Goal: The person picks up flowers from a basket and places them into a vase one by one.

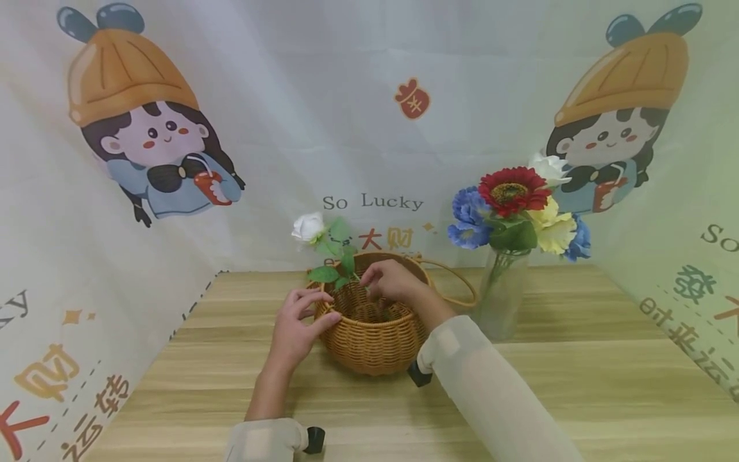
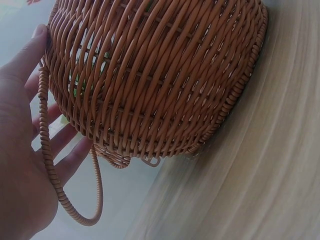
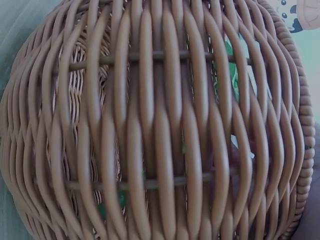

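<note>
A brown wicker basket [image 1: 372,346] stands upright on the wooden table. My left hand [image 1: 297,327] holds its rim at the left, thumb toward the front; in the left wrist view the looped handle [image 2: 47,150] crosses before the palm. Over the basket's opening, my right hand [image 1: 389,282] pinches the stem of a white rose [image 1: 308,227], with its fingertips partly inside. The rose leans left, its bloom beyond the rim and its green leaves [image 1: 326,274] over the left edge. Wicker [image 3: 155,100] fills the right wrist view, green bits showing through gaps.
Right of the basket stands a clear glass vase [image 1: 501,308] holding a red gerbera [image 1: 512,190], blue flowers [image 1: 470,215], a yellow flower [image 1: 555,228] and a white flower [image 1: 548,168]. Another basket handle [image 1: 470,292] reaches toward the vase. Printed cloth [image 1: 323,115] hangs behind and at both sides.
</note>
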A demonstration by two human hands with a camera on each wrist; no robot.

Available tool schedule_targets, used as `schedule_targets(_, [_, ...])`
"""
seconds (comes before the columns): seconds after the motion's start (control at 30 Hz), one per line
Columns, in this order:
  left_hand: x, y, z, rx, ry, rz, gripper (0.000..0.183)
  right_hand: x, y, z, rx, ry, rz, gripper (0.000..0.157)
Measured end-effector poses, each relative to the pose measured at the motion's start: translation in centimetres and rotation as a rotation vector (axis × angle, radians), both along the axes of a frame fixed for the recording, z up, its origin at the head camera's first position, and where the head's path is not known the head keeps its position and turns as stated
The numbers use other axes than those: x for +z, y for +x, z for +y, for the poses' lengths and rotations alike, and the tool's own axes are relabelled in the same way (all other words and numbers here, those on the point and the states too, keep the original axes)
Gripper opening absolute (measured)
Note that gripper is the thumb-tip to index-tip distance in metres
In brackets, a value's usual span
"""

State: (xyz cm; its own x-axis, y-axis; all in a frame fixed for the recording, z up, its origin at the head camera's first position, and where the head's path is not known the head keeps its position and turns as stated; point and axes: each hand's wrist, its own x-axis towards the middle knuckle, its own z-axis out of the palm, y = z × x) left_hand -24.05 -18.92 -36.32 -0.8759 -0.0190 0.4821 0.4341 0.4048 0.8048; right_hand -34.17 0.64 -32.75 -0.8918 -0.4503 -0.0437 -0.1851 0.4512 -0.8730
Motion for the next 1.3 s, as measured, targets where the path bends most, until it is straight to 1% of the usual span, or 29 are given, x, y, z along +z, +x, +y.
schedule_targets(0.1, [-0.1, 0.0, 0.0, -0.003, 0.003, -0.002, 0.028, 0.0, 0.1, -0.1, -0.035, 0.010, 0.003, 0.019])
schedule_targets(0.3, [-0.2, 0.1, -0.3, 0.001, 0.007, 0.008, 0.028, 0.0, 0.1, -0.4, -0.111, -0.005, 0.028, 0.025])
schedule_targets(0.4, [-0.4, 0.1, -0.4, -0.001, 0.010, 0.012, 0.027, 0.2, 0.2, -0.5, -0.123, -0.012, 0.053, 0.026])
schedule_targets(0.53, [-0.5, 0.1, -0.5, -0.007, 0.012, 0.003, 0.027, 0.4, 0.4, -0.5, -0.124, -0.046, 0.047, 0.027])
schedule_targets(0.63, [-0.4, 0.1, -0.4, -0.007, 0.011, -0.005, 0.027, 0.5, 0.6, -0.4, -0.135, -0.079, 0.034, 0.024])
schedule_targets(0.7, [-0.4, 0.1, -0.4, -0.005, 0.008, -0.003, 0.027, 0.5, 0.6, -0.3, -0.145, -0.087, 0.048, 0.022])
schedule_targets(0.77, [-1.0, -0.5, -0.6, -0.002, 0.010, -0.002, 0.026, 0.6, 0.7, -0.2, -0.153, -0.101, 0.049, 0.020])
schedule_targets(0.93, [-3.1, -2.4, -1.4, 0.000, 0.012, 0.015, 0.026, 1.0, 0.9, 0.1, -0.155, -0.137, 0.064, 0.022])
schedule_targets(1.0, [-3.2, -2.6, -1.5, -0.002, 0.010, 0.022, 0.027, 1.0, 0.9, 0.2, -0.158, -0.158, 0.071, 0.022])
schedule_targets(1.1, [-3.3, -2.6, -1.5, 0.003, 0.012, 0.015, 0.027, 1.1, 1.0, 0.4, -0.163, -0.193, 0.085, 0.020])
schedule_targets(1.17, [-3.0, -2.5, -1.4, 0.005, 0.013, 0.008, 0.027, 1.1, 1.2, 0.5, -0.171, -0.201, 0.105, 0.018])
schedule_targets(1.2, [-2.9, -2.4, -1.3, 0.006, 0.014, 0.004, 0.027, 1.1, 1.3, 0.6, -0.172, -0.207, 0.120, 0.017])
schedule_targets(1.3, [-1.7, -1.4, -0.9, -0.002, 0.011, 0.002, 0.026, 1.1, 1.5, 0.7, -0.177, -0.222, 0.177, 0.015])
